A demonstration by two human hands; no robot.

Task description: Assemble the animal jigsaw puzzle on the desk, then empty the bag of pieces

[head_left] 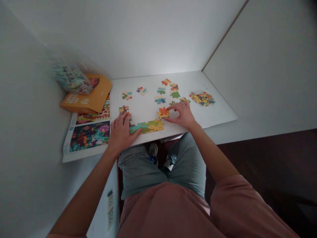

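Note:
Along the front edge of the white table lies a joined strip of jigsaw puzzle pieces [148, 127] in teal, green and yellow. My left hand [121, 130] rests flat over its left end, fingers stretched out, covering part of it. Just beyond those fingertips is a puzzle piece [123, 109] with dark and yellow parts. My right hand [182, 114] pinches an orange puzzle piece [162, 113] by its right side with thumb and index finger, just above the strip's right end. More loose pieces lie beyond, among them a blue-and-cream piece [160, 99] and a green piece [175, 94].
A heap of puzzle pieces [203, 98] lies to the right. At the left, a clear bag of pieces [71, 79] sits on a yellow box [86, 100], over a printed picture sheet [90, 137]. Walls border the table [218, 115] at the back and left.

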